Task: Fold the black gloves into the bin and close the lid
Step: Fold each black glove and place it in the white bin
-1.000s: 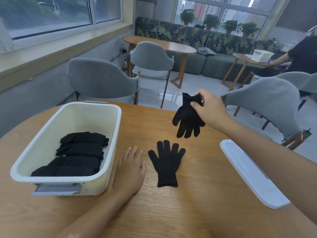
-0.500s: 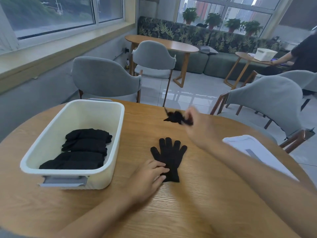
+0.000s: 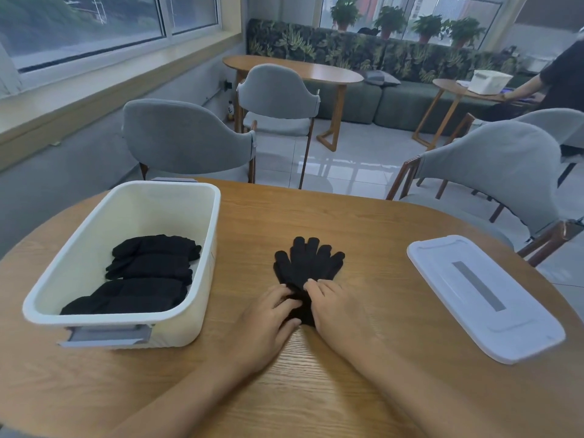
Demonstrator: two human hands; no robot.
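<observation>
Now second glove laid on first [image 3: 308, 263], left hand [image 3: 268, 320] and right hand [image 3: 335, 308] pressing cuffs, fingers flat.

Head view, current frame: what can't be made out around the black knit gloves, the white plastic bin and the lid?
- Cuff end of the black knit gloves on the table: head view, covered by the left hand and right hand.
- Whether that stack is one glove or two: black on black, no visible edge.
- Count of folded black gloves in the white plastic bin: layers merge.
- Underside of the flat white plastic lid: faces down.
</observation>
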